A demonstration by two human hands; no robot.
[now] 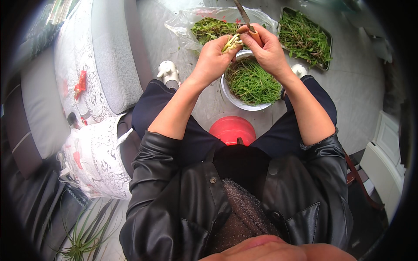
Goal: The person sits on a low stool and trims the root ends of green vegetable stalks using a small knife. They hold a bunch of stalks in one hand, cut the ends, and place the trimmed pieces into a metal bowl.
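Pale, whitish-yellow stalks [232,44] stick out in a small bunch from my left hand [214,57], whose fingers are closed around them. My right hand [269,50] grips a knife [243,14] by its orange-brown handle, the blade angled up and away from me. The fingertips of both hands nearly meet at the cut-looking ends of the stalks. Below them stands a white basin [225,93] heaped with thin green grass-like leaves [254,81]. Just beyond the hands, a clear plastic bag [183,24] lies open around leafy greens [212,29].
A metal tray [330,49] of leafy greens [303,36] sits at the far right on grey floor tiles [352,88]. Between my legs is a red plastic object [232,129]. On the left stands a sofa [114,58] with a patterned white cover [98,156]; a spiky plant [78,243] is behind.
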